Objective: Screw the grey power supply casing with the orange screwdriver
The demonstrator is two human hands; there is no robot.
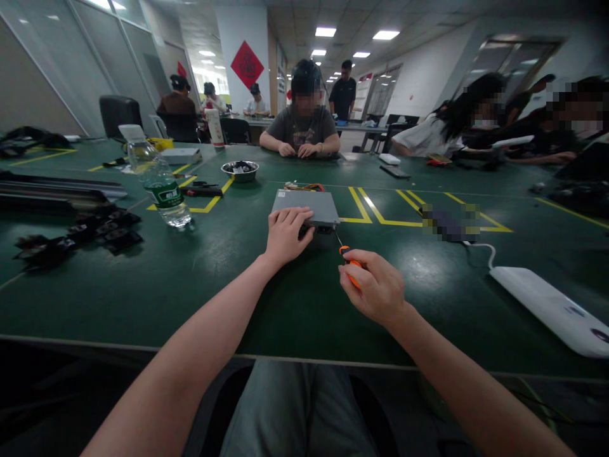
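A grey metal box (311, 202) with coloured wires (304, 187) at its far edge lies flat on the green table (295, 304). My left hand (289, 235) rests over its near left part, fingers on the top and thumb at the near side. An orange and black screwdriver (353, 273) is in my right hand (375, 282), the fingers closed round its handle. Its thin shaft points up and left, the tip at the near right corner of the box. Whether it touches a screw is too small to tell.
Left of the box stand a water bottle (162, 184), a metal bowl (240, 170) of small parts and black parts (114, 228). A white power bank (547, 304) with a cable lies right. A person (304, 127) sits opposite; other people are around.
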